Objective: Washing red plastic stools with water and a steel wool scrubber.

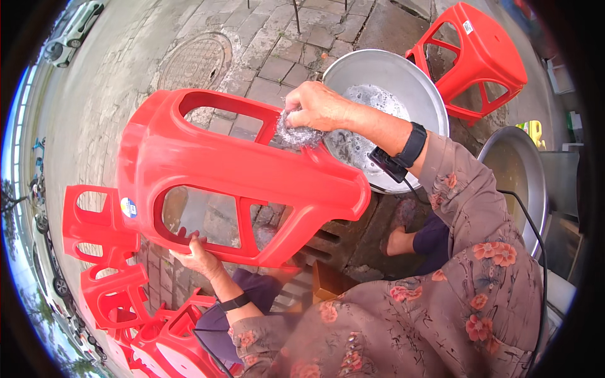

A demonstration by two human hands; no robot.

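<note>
Scrubbing underway: my right fingers clench a steel scourer against the red stool; left fingers grip its leg underneath. Next probably calls for rinsing.

Brown floral sleeves, black wristbands, thin black cables

Ground: grey brick pavement with a round iron manhole cover set in it | upper middle: wide round metal basin of soapy water | just beside it — upright red plastic stool | right edge: second metal basin | lower left — pile of red plastic stools lying on their sides
</note>
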